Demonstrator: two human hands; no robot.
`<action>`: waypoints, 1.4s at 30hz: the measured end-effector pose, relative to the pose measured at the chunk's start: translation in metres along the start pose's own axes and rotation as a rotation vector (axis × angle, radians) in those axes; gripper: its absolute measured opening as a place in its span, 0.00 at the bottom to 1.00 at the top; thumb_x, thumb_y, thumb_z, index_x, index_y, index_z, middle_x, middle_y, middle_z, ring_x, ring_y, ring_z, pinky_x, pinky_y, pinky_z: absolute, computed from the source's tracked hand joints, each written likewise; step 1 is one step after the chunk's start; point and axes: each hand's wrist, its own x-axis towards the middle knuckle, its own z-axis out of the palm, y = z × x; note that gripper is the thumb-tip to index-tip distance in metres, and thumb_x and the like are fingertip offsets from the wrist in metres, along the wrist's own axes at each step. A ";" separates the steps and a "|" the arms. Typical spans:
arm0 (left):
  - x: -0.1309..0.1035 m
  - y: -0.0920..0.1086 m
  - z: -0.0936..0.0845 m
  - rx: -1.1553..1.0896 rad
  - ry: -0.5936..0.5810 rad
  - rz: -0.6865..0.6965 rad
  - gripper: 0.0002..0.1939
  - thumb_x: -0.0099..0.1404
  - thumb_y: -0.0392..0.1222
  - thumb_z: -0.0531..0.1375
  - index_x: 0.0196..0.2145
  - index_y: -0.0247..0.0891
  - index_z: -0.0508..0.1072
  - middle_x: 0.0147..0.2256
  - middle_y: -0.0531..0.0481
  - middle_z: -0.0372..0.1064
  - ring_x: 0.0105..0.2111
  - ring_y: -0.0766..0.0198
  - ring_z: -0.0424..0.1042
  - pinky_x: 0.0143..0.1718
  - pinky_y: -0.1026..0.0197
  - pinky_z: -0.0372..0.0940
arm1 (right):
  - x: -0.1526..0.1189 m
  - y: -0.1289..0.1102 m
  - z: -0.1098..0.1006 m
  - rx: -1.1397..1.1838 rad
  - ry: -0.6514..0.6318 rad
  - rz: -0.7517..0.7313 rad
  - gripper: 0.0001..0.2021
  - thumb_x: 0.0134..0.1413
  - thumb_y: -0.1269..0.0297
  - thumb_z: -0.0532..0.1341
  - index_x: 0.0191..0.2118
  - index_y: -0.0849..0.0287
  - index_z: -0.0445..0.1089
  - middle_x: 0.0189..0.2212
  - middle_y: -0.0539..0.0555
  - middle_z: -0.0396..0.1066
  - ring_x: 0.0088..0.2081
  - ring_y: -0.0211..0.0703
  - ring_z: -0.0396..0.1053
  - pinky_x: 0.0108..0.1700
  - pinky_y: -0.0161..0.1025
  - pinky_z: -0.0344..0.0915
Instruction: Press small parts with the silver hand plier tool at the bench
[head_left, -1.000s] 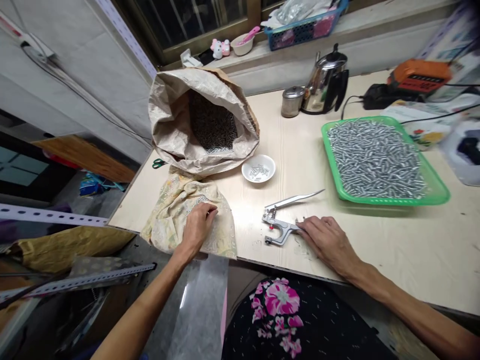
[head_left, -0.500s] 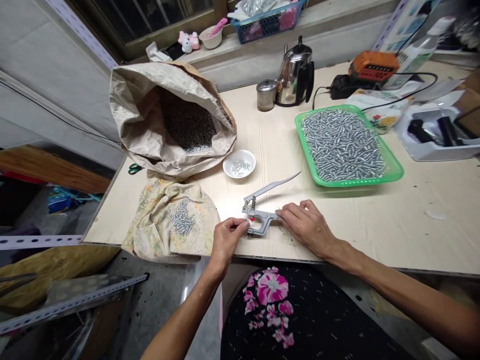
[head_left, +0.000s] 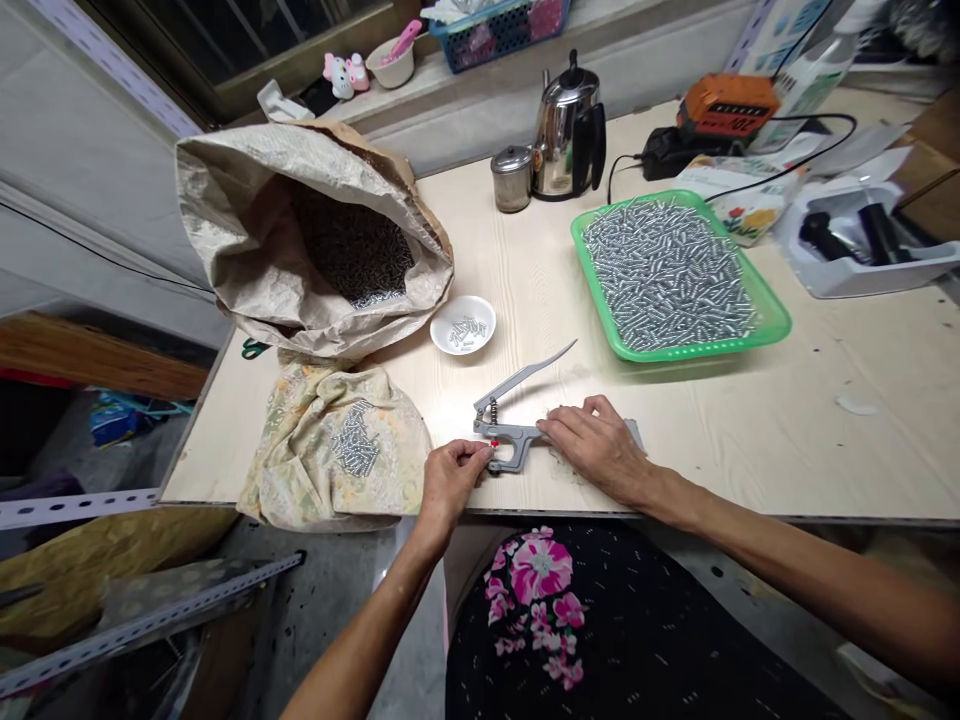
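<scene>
**Q:** so what's closest to you there?

**Me:** My lap, in black fabric [head_left: 637,610] with pink flowers, then the edge of the table [head_left: 825,460]. My left hand [head_left: 452,478] is pinched narrow, thumb against fingers, right at the front end of the pliers [head_left: 516,432]. Can't tell if there's a tiny piece in that pinch, my fingers cover it.

**Q:** and the other one?

**Me:** Right hand [head_left: 596,440] has the pliers by the lower handle, whose tail end pokes out past my knuckles. They're on the table near the front edge, upper handle sprung up wide.

**Q:** what's around them?

**Me:** Patterned cloth [head_left: 401,435] to the left, with a pile of little metal pieces [head_left: 355,438] on it. Bit farther off, a white bowl [head_left: 441,325] with some more pieces. Beyond that, a big open sack [head_left: 225,225] on the left and a green tray [head_left: 774,322] heaped with metal bits on the right. Way back, a lidded jar [head_left: 512,185] beside a shiny kettle [head_left: 556,135].
</scene>
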 end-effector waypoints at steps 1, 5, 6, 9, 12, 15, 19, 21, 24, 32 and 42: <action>0.000 0.000 0.001 -0.012 -0.012 -0.026 0.17 0.50 0.52 0.67 0.28 0.33 0.76 0.17 0.55 0.68 0.18 0.69 0.64 0.22 0.67 0.59 | 0.000 0.001 0.001 0.005 -0.005 -0.003 0.13 0.68 0.75 0.48 0.41 0.57 0.69 0.35 0.52 0.72 0.35 0.41 0.64 0.40 0.43 0.50; -0.001 0.003 0.004 0.021 -0.007 -0.066 0.13 0.52 0.47 0.67 0.28 0.33 0.75 0.16 0.54 0.67 0.17 0.69 0.66 0.21 0.67 0.62 | -0.003 0.003 0.011 0.012 -0.030 -0.008 0.13 0.68 0.75 0.47 0.41 0.59 0.69 0.35 0.54 0.71 0.35 0.42 0.63 0.41 0.43 0.51; -0.002 0.004 0.004 0.041 -0.005 -0.070 0.11 0.53 0.45 0.66 0.28 0.33 0.75 0.16 0.54 0.68 0.17 0.69 0.67 0.21 0.68 0.62 | -0.003 0.004 0.014 0.021 -0.034 -0.010 0.13 0.68 0.74 0.47 0.41 0.60 0.69 0.35 0.55 0.70 0.36 0.42 0.63 0.41 0.43 0.51; -0.003 0.008 0.005 0.084 -0.019 -0.107 0.08 0.56 0.42 0.65 0.29 0.33 0.75 0.16 0.54 0.68 0.17 0.68 0.69 0.21 0.68 0.64 | -0.006 0.005 0.020 0.039 -0.014 -0.022 0.10 0.67 0.73 0.50 0.41 0.62 0.69 0.35 0.56 0.69 0.37 0.44 0.62 0.41 0.43 0.53; -0.003 0.013 0.004 0.088 -0.051 -0.187 0.07 0.57 0.40 0.65 0.28 0.32 0.74 0.16 0.54 0.68 0.16 0.69 0.69 0.21 0.69 0.65 | -0.007 0.005 0.023 0.028 0.063 -0.046 0.09 0.66 0.75 0.52 0.42 0.63 0.69 0.35 0.56 0.69 0.36 0.45 0.62 0.40 0.42 0.55; -0.003 0.014 0.003 0.075 -0.078 -0.225 0.06 0.57 0.38 0.65 0.28 0.33 0.74 0.17 0.54 0.69 0.17 0.69 0.69 0.21 0.68 0.66 | -0.007 0.005 0.022 0.025 0.117 -0.089 0.09 0.64 0.77 0.52 0.44 0.64 0.68 0.36 0.57 0.69 0.36 0.45 0.62 0.39 0.42 0.57; -0.003 0.009 -0.001 0.097 -0.104 -0.183 0.06 0.55 0.38 0.66 0.27 0.33 0.74 0.19 0.54 0.69 0.19 0.68 0.70 0.23 0.68 0.67 | -0.007 0.005 0.019 0.018 0.119 -0.099 0.10 0.64 0.77 0.51 0.45 0.64 0.68 0.36 0.57 0.69 0.36 0.45 0.61 0.39 0.42 0.59; -0.003 0.006 -0.002 0.104 -0.118 -0.144 0.08 0.54 0.40 0.67 0.26 0.33 0.73 0.20 0.54 0.69 0.19 0.68 0.70 0.24 0.67 0.67 | -0.008 0.006 0.019 0.021 0.124 -0.099 0.11 0.65 0.76 0.50 0.45 0.62 0.68 0.37 0.57 0.69 0.36 0.45 0.60 0.39 0.42 0.59; -0.004 0.003 -0.002 0.092 -0.117 -0.101 0.10 0.52 0.43 0.67 0.26 0.33 0.73 0.21 0.54 0.69 0.20 0.68 0.70 0.24 0.67 0.66 | -0.009 0.006 0.020 0.032 0.150 -0.114 0.11 0.65 0.76 0.50 0.46 0.62 0.69 0.37 0.57 0.69 0.36 0.44 0.61 0.40 0.41 0.60; -0.004 -0.006 0.002 0.117 -0.060 -0.075 0.10 0.54 0.45 0.65 0.27 0.33 0.75 0.21 0.54 0.68 0.18 0.70 0.68 0.21 0.68 0.62 | -0.010 0.008 0.022 0.061 0.061 -0.074 0.11 0.66 0.75 0.51 0.46 0.63 0.69 0.38 0.58 0.69 0.38 0.45 0.61 0.40 0.42 0.57; -0.002 0.007 0.001 0.236 -0.164 -0.216 0.08 0.59 0.41 0.63 0.28 0.32 0.75 0.14 0.58 0.63 0.12 0.72 0.63 0.17 0.69 0.54 | -0.004 0.009 0.013 0.090 -0.153 0.019 0.11 0.67 0.67 0.52 0.42 0.58 0.72 0.36 0.55 0.69 0.40 0.47 0.61 0.43 0.45 0.55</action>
